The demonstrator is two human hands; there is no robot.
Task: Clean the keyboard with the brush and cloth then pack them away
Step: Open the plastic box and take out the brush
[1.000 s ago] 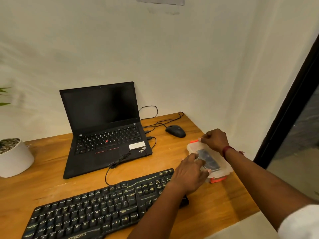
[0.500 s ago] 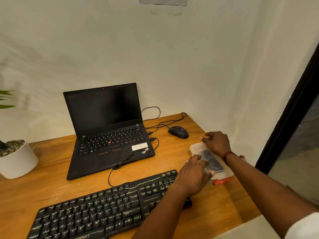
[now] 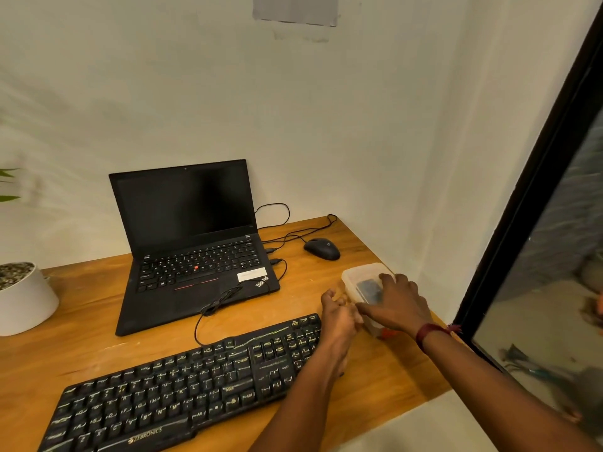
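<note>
- Right of centre sits the plastic box (image 3: 362, 276): probably light, stiff, slick; grasp its long sides.
- Right hand (image 3: 398, 305) spread flat on top; left hand (image 3: 337, 316) curled at its edge, grip unclear.

right hand (image 3: 396, 305) is covering the box (image 3: 360, 275) at 4 o'clock, dark contents (image 3: 368, 288) blurring; pot (image 3: 23, 298) is running off at 9 o'clock.
</note>
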